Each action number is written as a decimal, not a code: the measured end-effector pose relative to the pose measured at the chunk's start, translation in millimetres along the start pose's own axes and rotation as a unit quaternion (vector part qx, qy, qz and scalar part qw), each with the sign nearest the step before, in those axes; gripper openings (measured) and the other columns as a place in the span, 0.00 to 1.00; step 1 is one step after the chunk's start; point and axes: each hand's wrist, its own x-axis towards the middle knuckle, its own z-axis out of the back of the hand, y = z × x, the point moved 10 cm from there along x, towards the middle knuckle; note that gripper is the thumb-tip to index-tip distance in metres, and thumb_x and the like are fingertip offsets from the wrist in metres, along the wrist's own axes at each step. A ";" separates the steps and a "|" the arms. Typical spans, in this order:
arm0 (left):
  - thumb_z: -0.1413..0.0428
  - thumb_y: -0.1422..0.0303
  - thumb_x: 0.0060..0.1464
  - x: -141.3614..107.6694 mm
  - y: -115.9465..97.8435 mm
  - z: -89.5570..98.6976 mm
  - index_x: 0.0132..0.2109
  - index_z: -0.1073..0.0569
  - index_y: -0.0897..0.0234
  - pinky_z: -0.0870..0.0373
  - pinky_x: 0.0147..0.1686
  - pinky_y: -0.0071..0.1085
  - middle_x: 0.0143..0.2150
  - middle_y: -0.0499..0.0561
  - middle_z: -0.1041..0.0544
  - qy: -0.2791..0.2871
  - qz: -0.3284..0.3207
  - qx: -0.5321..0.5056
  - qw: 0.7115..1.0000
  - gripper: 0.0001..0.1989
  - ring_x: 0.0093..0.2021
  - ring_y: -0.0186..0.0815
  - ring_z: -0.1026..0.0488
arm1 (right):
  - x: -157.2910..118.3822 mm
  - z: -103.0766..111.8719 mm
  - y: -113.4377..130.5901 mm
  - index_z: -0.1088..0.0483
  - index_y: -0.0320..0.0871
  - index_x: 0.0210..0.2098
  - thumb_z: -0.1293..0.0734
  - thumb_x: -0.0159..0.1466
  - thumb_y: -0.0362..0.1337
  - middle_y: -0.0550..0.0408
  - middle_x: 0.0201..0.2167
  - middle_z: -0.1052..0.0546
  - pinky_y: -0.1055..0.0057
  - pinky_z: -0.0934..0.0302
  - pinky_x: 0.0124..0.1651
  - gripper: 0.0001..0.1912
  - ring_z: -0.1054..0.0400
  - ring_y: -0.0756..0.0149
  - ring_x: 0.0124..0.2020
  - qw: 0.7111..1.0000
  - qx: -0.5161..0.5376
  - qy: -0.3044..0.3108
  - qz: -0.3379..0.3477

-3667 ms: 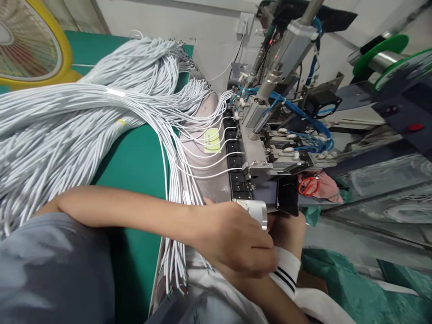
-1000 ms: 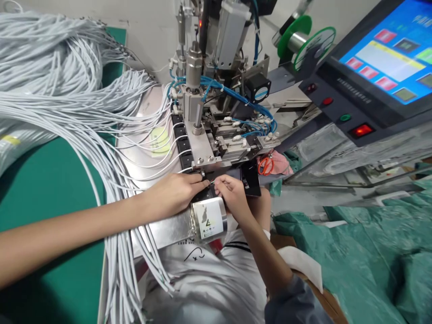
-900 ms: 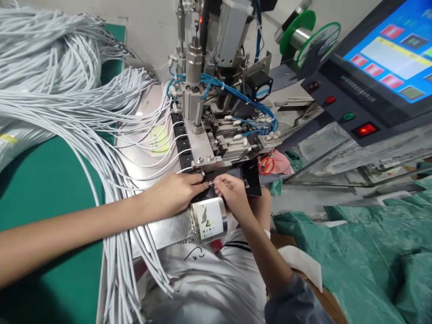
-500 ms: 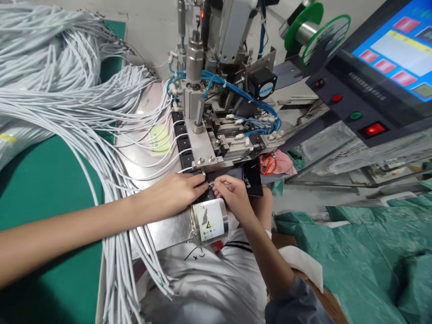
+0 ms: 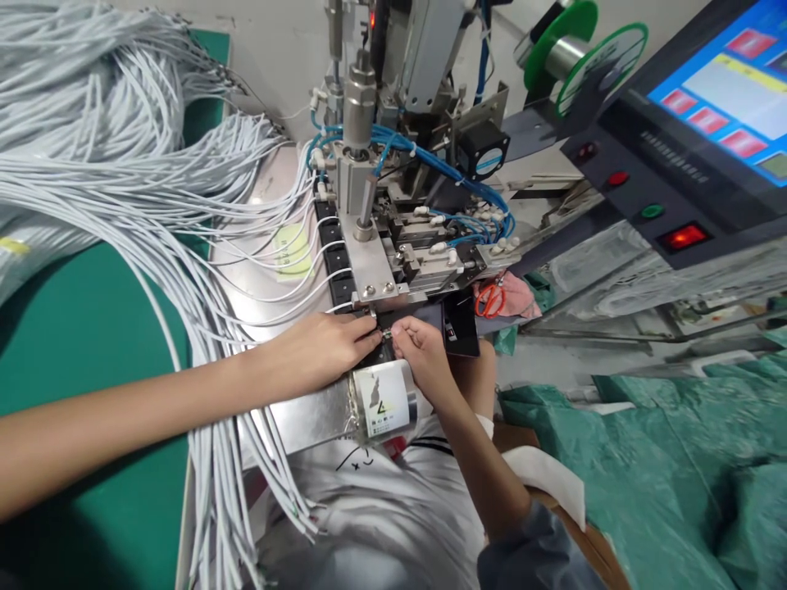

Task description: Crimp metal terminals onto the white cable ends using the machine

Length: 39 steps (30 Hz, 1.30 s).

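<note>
At the front of a bench machine [image 5: 369, 254], my left hand [image 5: 335, 344] is closed, its thumb and fingertips pinched over the black fixture strip [image 5: 384, 352]. My right hand [image 5: 421, 348] is closed in a pinch just to the right, fingers curled. A tiny piece, metallic and partly coloured [image 5: 387, 333], shows between the fingertips of both hands. It looks like a stripped cable end, but is too small to make out surely. White cables [image 5: 288, 307] run into the black fixture blocks [image 5: 338, 262] beyond my left hand. A labelled metal cylinder [image 5: 384, 397] sits just below my hands.
Bundles of white cables [image 5: 123, 184] lie over the green mat [image 5: 104, 328] at left. A control screen [image 5: 731, 90] and a green spool [image 5: 562, 53] stand at upper right. Orange-handled scissors [image 5: 490, 301] lie by a pink cloth [image 5: 516, 297]. Green sheeting [image 5: 652, 459] covers the lower right.
My right hand has shifted slightly right, its fingers more tightly curled, and the gap to my left fingertips is a little wider. My left hand stays at the fixture. The view moves slightly.
</note>
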 end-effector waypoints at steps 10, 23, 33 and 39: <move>0.53 0.78 0.54 0.5 -0.2 5.8 0.52 0.33 0.70 0.33 0.28 0.29 0.38 0.54 0.30 -0.003 0.009 0.005 1.000 0.18 0.33 0.35 0.29 | 6.9 -11.9 -1.3 0.46 0.44 0.21 0.41 0.61 0.44 0.64 0.17 0.46 0.77 0.55 0.21 0.16 0.53 0.75 0.19 0.998 -0.004 0.061 0.012; 0.50 0.79 0.49 -11.4 14.9 23.9 0.34 0.27 0.69 0.51 0.16 0.28 0.29 0.55 0.28 0.047 0.159 0.100 0.981 0.08 0.23 0.37 0.30 | -27.5 29.0 43.1 0.46 0.44 0.20 0.44 0.63 0.37 0.61 0.19 0.43 0.74 0.51 0.24 0.15 0.49 0.73 0.21 0.971 -0.135 -0.148 0.130; 0.55 0.81 0.51 -18.6 38.7 30.1 0.34 0.26 0.72 0.49 0.19 0.29 0.25 0.58 0.28 0.031 0.224 0.098 0.969 0.12 0.24 0.40 0.29 | -119.4 -104.0 29.3 0.29 0.44 0.39 0.34 0.58 0.34 0.54 0.30 0.20 0.71 0.36 0.33 0.08 0.27 0.65 0.27 0.959 -0.246 0.076 0.121; 0.52 0.75 0.53 -13.2 1.7 47.7 0.25 0.30 0.67 0.47 0.19 0.29 0.22 0.51 0.31 -0.059 0.112 0.001 0.992 0.11 0.22 0.33 0.32 | -120.5 -108.6 46.6 0.29 0.44 0.38 0.39 0.59 0.29 0.54 0.24 0.22 0.72 0.38 0.29 0.10 0.28 0.65 0.24 0.942 -0.284 0.063 0.166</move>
